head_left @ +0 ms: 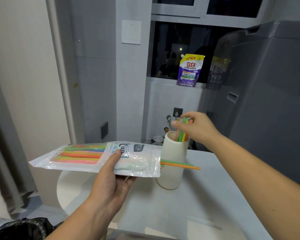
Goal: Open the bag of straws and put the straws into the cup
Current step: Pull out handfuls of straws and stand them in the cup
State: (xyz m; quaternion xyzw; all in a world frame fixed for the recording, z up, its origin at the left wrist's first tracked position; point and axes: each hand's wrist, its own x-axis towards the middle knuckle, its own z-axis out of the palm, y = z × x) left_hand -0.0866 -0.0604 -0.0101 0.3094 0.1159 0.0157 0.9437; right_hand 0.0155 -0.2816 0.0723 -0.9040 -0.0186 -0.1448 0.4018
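Note:
My left hand (111, 181) holds the clear straw bag (87, 158) flat above the table, thumb on top. Its open end faces right, and a green and an orange straw (180, 165) stick out of it in front of the cup. The tall cream cup (171, 163) stands on the white table (206, 196). My right hand (196, 127) hovers over the cup's mouth, fingers pinched on the tops of a bunch of coloured straws (182, 134) whose lower ends are inside the cup.
A grey washing machine (267, 101) rises at the right behind the table. A purple detergent pouch (190, 71) leans on the window sill. A black rubbish bag (22, 229) lies at the lower left, a curtain (5, 153) hangs at the left.

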